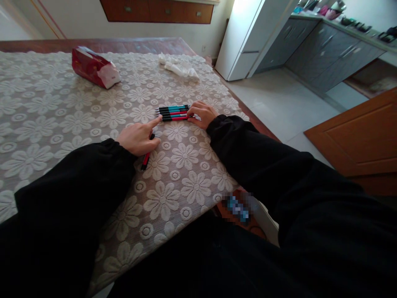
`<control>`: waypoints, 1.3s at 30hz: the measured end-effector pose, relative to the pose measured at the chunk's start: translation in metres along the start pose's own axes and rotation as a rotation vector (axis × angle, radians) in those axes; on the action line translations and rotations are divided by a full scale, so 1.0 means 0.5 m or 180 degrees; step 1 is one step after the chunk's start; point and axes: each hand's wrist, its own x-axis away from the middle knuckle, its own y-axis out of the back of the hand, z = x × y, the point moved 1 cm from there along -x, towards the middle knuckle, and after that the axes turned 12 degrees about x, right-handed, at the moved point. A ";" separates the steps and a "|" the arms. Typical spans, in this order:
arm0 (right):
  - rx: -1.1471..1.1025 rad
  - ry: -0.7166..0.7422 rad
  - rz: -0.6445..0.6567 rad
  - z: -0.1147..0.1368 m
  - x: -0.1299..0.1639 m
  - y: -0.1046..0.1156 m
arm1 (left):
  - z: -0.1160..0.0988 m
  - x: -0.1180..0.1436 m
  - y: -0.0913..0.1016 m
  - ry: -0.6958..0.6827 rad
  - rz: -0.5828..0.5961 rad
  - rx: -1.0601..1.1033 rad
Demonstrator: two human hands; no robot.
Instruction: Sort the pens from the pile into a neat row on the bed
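Note:
Several slim pens [173,111], some teal and some red with black ends, lie side by side in a row on the lace tablecloth [195,186]. My left hand [136,138] points its index finger at the left tips of the row, touching the nearest one. A separate red and black pen [147,159] passes under that hand, held between its thumb and curled fingers. At the row's right end, my right hand [202,114] has its thumb and fingers closed on the end of the nearest red pen, covering part of the other ends.
A red packet [93,66] lies at the back left of the table, and a crumpled white plastic bag [178,68] at the back right. Below the near table edge is a blurred-out object [237,209]. A wooden door [359,136] and fridge [240,39] stand to the right.

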 end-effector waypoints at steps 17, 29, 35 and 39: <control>-0.1351 0.0098 0.0224 0.145 -0.040 0.042 | -0.016 -0.007 0.019 0.0139 -0.0914 0.3588; -0.0040 0.0073 0.0667 0.160 -0.013 0.027 | -0.006 0.006 -0.046 -0.0326 -0.0896 0.2516; 0.0120 0.0102 0.0626 0.162 -0.003 0.017 | -0.005 0.018 -0.049 -0.0558 -0.1012 0.1949; 0.0162 0.0156 0.0687 0.162 -0.009 0.021 | -0.001 0.020 -0.052 -0.0884 -0.1242 0.1185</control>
